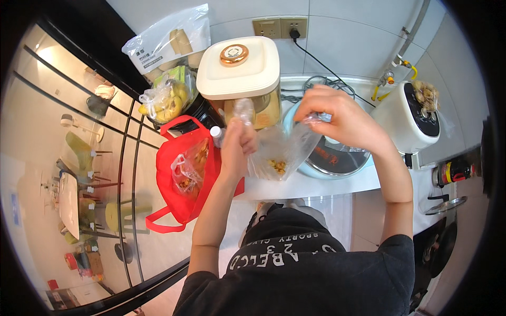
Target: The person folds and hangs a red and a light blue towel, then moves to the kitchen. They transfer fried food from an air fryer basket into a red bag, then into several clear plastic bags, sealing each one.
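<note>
A clear plastic bag [265, 152] hangs between my hands over the counter, with a small heap of yellow-brown food pieces [278, 166] in its bottom. My left hand [238, 142] is closed in a fist around one side of it, and bunched plastic sticks up above the fingers. The other side is pinched by the fingers of my right hand [334, 114], raised above a light-blue electric pot [336, 160] with a glass lid. Left of my left forearm, a red tote bag [168, 158] holds another knotted plastic bag [189, 170] of brown food pieces.
Behind my hands stands a cream-lidded storage container [239, 79]. Bagged bananas [168, 102] and a pack of paper cups [170, 43] are at the back left. A white-capped bottle [216, 132] adjoins the tote. At right stands a white appliance [399, 114]; a black cord [324, 63] crosses the back.
</note>
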`<state>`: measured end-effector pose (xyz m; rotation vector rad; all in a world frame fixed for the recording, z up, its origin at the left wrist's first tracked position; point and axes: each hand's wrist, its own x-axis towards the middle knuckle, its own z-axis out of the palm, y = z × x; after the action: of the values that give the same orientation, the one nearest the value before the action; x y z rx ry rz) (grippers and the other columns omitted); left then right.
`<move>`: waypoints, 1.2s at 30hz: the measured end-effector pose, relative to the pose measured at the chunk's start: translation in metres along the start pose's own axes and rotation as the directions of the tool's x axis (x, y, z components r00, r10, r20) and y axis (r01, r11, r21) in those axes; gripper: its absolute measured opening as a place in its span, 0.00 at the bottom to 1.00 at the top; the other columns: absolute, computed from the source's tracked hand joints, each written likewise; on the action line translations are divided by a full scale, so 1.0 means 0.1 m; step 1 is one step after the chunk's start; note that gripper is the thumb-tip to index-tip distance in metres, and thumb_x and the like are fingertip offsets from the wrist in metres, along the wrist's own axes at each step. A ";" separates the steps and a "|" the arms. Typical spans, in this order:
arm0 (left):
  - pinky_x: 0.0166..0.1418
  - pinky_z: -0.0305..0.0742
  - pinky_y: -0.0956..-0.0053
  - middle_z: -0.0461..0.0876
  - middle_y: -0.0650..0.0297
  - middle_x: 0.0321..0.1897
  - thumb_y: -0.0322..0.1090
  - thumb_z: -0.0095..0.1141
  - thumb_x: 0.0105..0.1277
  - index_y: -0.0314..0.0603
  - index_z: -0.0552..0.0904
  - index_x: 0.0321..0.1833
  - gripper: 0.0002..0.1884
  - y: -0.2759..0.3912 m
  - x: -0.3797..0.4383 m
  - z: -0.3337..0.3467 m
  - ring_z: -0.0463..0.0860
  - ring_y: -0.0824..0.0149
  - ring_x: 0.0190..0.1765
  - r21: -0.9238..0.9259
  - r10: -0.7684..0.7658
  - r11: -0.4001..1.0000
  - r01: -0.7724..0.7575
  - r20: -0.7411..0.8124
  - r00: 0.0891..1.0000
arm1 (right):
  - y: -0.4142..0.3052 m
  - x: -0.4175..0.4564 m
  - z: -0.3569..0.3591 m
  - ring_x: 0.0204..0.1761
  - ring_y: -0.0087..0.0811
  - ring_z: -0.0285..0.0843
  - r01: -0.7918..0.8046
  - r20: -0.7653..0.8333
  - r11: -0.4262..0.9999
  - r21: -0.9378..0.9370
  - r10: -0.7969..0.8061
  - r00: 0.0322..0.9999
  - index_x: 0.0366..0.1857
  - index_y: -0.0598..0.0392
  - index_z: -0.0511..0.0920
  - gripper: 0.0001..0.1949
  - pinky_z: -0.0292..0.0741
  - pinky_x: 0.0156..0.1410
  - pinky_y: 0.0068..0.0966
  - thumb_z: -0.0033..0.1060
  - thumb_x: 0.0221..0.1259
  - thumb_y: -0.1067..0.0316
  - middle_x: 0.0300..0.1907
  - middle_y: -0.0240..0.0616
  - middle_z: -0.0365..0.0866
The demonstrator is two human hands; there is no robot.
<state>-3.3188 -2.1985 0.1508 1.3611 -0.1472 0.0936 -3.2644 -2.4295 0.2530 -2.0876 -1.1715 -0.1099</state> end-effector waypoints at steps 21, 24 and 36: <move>0.50 0.76 0.71 0.82 0.63 0.41 0.19 0.60 0.59 0.37 0.79 0.49 0.15 0.39 0.07 0.08 0.82 0.63 0.44 0.549 -0.188 0.815 -0.183 0.551 0.813 | 0.25 -0.43 0.95 0.41 0.38 0.81 0.219 -0.435 0.916 0.337 -0.054 0.899 0.41 0.56 0.78 0.18 0.75 0.51 0.35 0.48 0.74 0.50 0.38 0.40 0.81; 0.51 0.78 0.70 0.82 0.57 0.46 0.23 0.60 0.55 0.43 0.81 0.51 0.18 0.43 0.05 0.18 0.82 0.53 0.46 0.619 0.214 0.309 -0.722 0.694 0.687 | 0.43 -0.37 1.18 0.53 0.30 0.75 0.106 -0.256 0.522 0.846 0.224 0.940 0.55 0.60 0.74 0.23 0.70 0.62 0.29 0.41 0.77 0.49 0.50 0.37 0.79; 0.51 0.78 0.66 0.82 0.53 0.51 0.21 0.52 0.63 0.38 0.79 0.60 0.20 0.13 -0.13 -0.27 0.82 0.53 0.50 0.841 0.245 0.179 -0.510 0.464 0.851 | 0.57 -0.53 0.91 0.39 0.46 0.78 -0.185 -0.357 0.977 -0.109 0.135 0.924 0.39 0.58 0.75 0.05 0.75 0.42 0.36 0.53 0.63 0.72 0.35 0.45 0.76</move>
<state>-3.3324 -2.1695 0.1563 2.5794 -0.7534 0.5453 -3.2754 -2.4273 0.1340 -2.1658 -0.7947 -0.4781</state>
